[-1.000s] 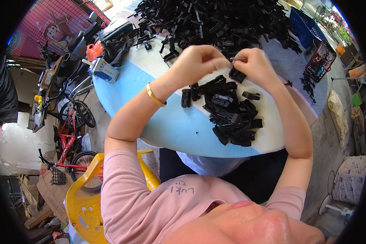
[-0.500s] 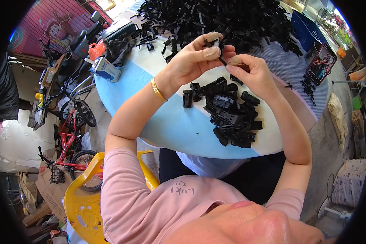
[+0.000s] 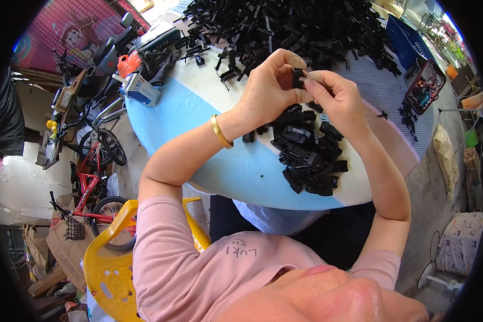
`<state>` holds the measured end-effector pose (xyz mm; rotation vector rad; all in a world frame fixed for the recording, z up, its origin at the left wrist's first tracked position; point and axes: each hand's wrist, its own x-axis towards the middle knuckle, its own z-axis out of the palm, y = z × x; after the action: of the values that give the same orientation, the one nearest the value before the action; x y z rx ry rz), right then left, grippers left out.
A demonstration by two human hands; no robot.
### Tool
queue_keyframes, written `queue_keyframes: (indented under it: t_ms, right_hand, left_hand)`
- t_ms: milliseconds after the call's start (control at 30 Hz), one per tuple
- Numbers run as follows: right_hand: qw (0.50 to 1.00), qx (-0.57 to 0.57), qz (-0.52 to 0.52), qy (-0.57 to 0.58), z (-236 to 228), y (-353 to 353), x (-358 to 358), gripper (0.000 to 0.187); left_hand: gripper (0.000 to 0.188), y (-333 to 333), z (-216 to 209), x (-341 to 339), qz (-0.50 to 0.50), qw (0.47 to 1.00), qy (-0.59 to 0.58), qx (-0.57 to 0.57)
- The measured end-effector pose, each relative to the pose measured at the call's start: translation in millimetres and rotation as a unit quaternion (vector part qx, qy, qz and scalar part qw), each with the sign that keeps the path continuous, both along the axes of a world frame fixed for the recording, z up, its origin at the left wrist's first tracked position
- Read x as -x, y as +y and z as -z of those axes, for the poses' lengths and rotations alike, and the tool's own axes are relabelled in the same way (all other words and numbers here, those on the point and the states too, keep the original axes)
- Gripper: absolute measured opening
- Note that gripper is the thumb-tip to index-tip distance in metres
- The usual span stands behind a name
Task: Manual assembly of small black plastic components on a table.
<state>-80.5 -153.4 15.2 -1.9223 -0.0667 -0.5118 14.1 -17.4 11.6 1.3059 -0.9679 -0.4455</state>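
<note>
Over the table, both hands meet around a small black plastic part point(image 3: 298, 78). My left hand point(image 3: 268, 88) is closed, thumb and fingers on the part's left side and top; a gold bangle circles that wrist. Pinching the same part from the right is my right hand point(image 3: 341, 99). Tan coverings wrap some of the fingertips. Just below the hands lies a small heap of black plastic pieces point(image 3: 303, 155), chunky and clip-like. Farther back rises a much larger pile of loose black parts point(image 3: 295, 27).
The round table point(image 3: 198, 166) has a blue and white top. A blue basket point(image 3: 405, 40) and a propped phone point(image 3: 425, 86) stand at the far right. A blue-white carton point(image 3: 140, 90) sits at the left edge. A yellow chair point(image 3: 110, 263) and a red bicycle point(image 3: 88, 185) are left.
My left hand has come lower and turned, and my right hand has shifted slightly. The part between them now appears as a compact block instead of long thin pieces.
</note>
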Motion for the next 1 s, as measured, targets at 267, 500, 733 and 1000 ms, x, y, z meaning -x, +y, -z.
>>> queue_keyframes:
  t_ms: [267,500,733,1000]
  right_hand:
    - [0.999,0.002,-0.017,0.038,-5.2,-0.9,4.4,0.018]
    - [0.996,-0.071,-0.025,0.044,-7.1,2.5,5.9,0.017]
    - [0.998,-0.047,-0.005,0.027,-5.9,3.9,5.7,0.017]
    - [0.999,0.012,0.018,-0.037,-9.7,-12.7,4.5,0.02]
  left_hand:
    - [0.035,3.2,-3.0,4.3,-0.023,0.999,-0.029,-0.026]
    - [0.025,6.1,-9.3,-1.8,0.021,0.999,-0.038,0.014]
    - [0.023,1.6,3.2,0.7,-0.074,0.982,-0.162,0.07]
    - [0.05,4.8,-16.5,19.8,-0.174,0.956,-0.23,-0.057]
